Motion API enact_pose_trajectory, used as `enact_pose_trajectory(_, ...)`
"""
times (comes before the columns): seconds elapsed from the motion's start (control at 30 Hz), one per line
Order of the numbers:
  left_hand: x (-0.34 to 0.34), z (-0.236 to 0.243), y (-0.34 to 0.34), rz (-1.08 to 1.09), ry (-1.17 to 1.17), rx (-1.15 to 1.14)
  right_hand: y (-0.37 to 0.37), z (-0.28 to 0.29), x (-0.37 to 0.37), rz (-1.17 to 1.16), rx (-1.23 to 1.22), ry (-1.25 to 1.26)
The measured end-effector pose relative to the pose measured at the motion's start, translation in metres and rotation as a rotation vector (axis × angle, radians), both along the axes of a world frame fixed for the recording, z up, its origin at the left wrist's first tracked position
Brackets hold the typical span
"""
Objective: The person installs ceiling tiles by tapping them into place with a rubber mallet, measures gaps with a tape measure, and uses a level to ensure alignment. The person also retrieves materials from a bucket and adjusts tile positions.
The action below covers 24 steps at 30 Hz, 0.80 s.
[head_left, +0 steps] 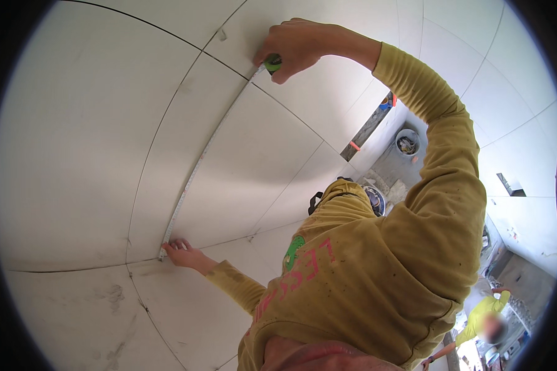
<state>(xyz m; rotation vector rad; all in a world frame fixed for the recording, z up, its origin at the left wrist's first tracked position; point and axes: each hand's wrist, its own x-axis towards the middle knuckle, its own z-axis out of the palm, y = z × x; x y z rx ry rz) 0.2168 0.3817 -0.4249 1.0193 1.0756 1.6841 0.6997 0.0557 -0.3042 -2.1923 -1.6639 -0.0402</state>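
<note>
The tape (199,158) already spans the tiles (260,161), the left hand (184,255) pinching its end, the right hand's (298,46) fingers curled round its green case (273,62); reading it probably remains

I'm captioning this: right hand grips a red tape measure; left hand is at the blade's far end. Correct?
Not red: the head view shows a green tape measure in the right hand; the left hand is at the far end of the blade.
</note>
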Motion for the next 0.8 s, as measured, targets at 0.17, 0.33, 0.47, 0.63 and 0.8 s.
enact_pose_trajectory(0.17, -0.007, -0.004, 0.007, -0.015, 0.017, 0.009, 0.005, -0.004, 0.005, 0.014, -0.008, -0.025)
enact_pose_trajectory(0.33, -0.005, -0.002, 0.003, -0.015, 0.007, 0.015, 0.003, -0.002, 0.004, 0.017, 0.007, -0.012)
enact_pose_trajectory(0.47, -0.001, -0.004, 0.004, -0.027, 0.008, 0.011, 0.001, 0.000, 0.004, 0.005, -0.010, 0.007)
enact_pose_trajectory(0.63, -0.004, -0.001, 0.000, 0.007, 0.006, 0.005, -0.005, 0.014, -0.006, 0.017, -0.010, 0.027)
enact_pose_trajectory(0.8, 0.009, 0.005, -0.005, 0.028, -0.007, -0.003, -0.006, 0.013, -0.004, 0.005, -0.014, 0.016)
